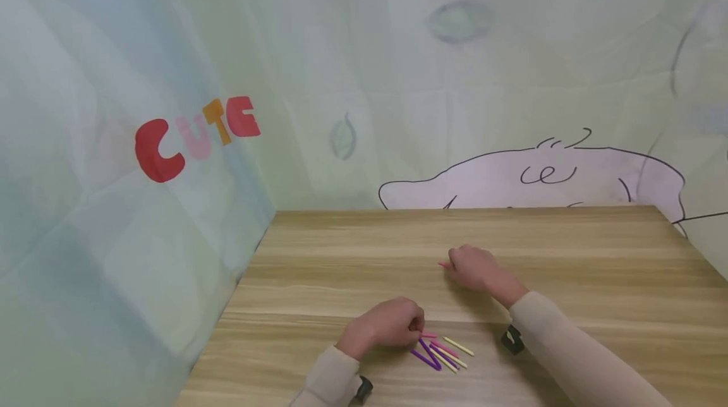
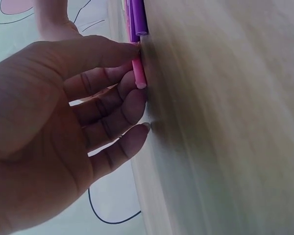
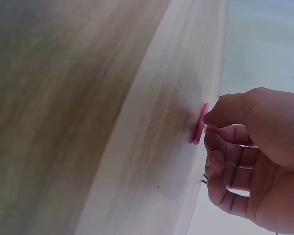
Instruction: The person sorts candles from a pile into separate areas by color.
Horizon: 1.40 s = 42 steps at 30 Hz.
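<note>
My left hand (image 1: 387, 325) is low over the table beside a loose pile of thin sticks. In the left wrist view, its thumb and fingers pinch a pink stick (image 2: 139, 76) next to the purple sticks (image 2: 139, 17). The pile has purple sticks (image 1: 425, 359), yellow sticks (image 1: 458, 346) and a pink stick (image 1: 445, 349), some crossing. Farther back and to the right, my right hand (image 1: 474, 267) has its thumb and forefinger at another pink stick (image 3: 200, 128), close to the tabletop. The other fingers of this hand are curled.
The wooden table (image 1: 341, 236) reaches back to a pale fabric wall (image 1: 307, 78). Coloured letters (image 1: 160, 151) stand out on the left side, and a pink cartoon drawing (image 1: 489, 179) shows behind the table's far edge. Both wrists carry small dark devices (image 1: 513, 339).
</note>
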Available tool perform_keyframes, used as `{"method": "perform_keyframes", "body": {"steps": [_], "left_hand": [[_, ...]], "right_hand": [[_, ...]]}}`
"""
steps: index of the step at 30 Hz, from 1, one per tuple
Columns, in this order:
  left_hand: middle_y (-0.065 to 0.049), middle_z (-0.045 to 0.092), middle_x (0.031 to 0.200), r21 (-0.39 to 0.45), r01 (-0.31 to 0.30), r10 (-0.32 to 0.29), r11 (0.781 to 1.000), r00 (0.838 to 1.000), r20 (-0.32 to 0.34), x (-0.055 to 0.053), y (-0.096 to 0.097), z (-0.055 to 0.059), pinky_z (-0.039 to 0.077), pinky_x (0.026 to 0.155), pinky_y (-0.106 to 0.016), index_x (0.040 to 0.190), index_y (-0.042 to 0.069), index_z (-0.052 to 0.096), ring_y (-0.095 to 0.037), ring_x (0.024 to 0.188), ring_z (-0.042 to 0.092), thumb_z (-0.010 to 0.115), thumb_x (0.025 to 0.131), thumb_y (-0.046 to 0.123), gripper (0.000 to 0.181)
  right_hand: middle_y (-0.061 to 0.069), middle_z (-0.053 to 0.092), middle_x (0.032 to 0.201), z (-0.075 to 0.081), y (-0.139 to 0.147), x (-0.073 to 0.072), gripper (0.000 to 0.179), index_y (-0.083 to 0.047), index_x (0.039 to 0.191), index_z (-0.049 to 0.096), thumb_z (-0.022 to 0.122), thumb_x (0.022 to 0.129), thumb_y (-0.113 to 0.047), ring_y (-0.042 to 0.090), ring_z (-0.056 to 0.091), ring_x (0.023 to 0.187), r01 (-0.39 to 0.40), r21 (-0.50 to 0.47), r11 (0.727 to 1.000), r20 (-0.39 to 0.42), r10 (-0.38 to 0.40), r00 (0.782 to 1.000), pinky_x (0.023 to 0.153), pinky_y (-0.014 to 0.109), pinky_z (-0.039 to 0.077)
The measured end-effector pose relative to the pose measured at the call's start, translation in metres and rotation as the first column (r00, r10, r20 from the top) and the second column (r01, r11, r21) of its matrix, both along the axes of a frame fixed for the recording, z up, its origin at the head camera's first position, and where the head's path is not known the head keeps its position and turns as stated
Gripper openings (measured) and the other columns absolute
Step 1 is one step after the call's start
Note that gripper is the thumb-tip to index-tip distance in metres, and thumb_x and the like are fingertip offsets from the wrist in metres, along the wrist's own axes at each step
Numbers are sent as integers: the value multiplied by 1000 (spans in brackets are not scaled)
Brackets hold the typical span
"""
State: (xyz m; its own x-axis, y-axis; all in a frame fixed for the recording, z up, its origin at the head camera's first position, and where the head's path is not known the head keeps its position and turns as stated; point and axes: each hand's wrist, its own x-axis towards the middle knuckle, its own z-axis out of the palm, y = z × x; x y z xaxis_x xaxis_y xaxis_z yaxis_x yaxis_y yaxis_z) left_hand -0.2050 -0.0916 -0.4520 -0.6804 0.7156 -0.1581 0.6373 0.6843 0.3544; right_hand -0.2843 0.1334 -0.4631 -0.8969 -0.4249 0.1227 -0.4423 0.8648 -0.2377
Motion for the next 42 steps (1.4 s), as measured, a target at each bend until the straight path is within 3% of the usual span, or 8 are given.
{"method": "perform_keyframes", "body": {"steps": [5,14,25,31,35,42], "left_hand": [[12,50,66,-6,-3,3,1000,1000,7,1,1,0,41,59,-15,74,19,62,-2,61,47,69,85,9,18],[12,50,66,-14,-3,3,1000,1000,-1,0,1,0,41,59,-15,73,20,61,-2,61,47,69,85,8,19],[12,51,66,-13,-10,11,1000,1000,23,1,0,0,41,59,-15,72,19,60,-2,60,47,69,85,8,20],[12,50,66,-6,10,-10,1000,1000,-17,-6,1,4,41,59,-15,72,19,60,-2,61,48,69,85,7,20],[12,51,66,-13,7,-8,1000,1000,-11,-6,2,4,41,59,-15,72,19,61,-3,61,48,69,86,9,19],[12,52,66,-21,-14,14,1000,1000,10,-2,2,1,42,60,-16,73,20,61,-3,61,48,70,85,8,18]], "right_hand": [[4,50,65,1,1,5,29,-10,72,53,66,96,-20,20,47,58,-5,14,1000,0,5,1000,50,40,45],[0,57,72,6,-6,25,7,-6,85,64,65,91,-4,12,46,59,-50,-15,999,63,51,997,53,26,43],[1,63,76,0,-7,47,6,-7,83,66,70,84,-2,11,53,64,-120,-62,991,9,121,993,58,27,48],[-5,55,67,4,-7,55,15,-12,75,60,70,81,-3,11,50,59,-162,-75,984,-31,160,987,54,27,45],[-9,44,61,2,-6,65,23,-17,70,53,71,80,-7,7,41,54,-186,-86,979,5,187,982,49,25,38],[-10,45,62,1,-9,81,23,-18,69,52,68,82,-8,6,42,55,-218,-91,972,25,222,975,51,26,40]]}}
